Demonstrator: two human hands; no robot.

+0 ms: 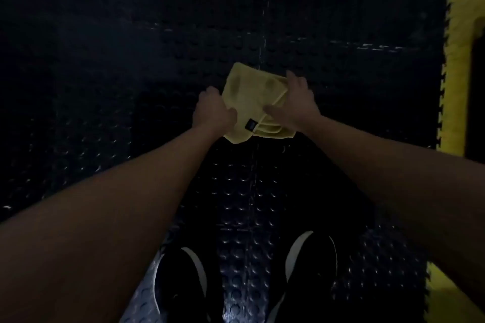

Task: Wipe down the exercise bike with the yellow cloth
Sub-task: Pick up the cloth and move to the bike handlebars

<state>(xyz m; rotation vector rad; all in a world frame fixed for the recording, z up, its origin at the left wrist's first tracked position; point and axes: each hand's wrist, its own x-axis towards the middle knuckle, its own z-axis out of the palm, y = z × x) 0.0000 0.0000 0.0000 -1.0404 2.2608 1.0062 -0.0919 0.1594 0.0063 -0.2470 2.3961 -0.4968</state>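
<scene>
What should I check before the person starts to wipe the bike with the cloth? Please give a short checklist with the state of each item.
1. Yellow cloth in hand: ok, both hands hold it.
2. Left hand grips the cloth's left edge: ok.
3. Right hand lies on its right side, thumb across the folds: ok.
4. Cloth folded into a pad: ok, several layers show.
5. Exercise bike in view: not ok, only dark studded floor mat.
6. Cloth damp or clean: cannot tell.

The picture is very dark and a bit fuzzy, with small shiny spots on the bumpy floor (244, 252) near the bottom.
</scene>
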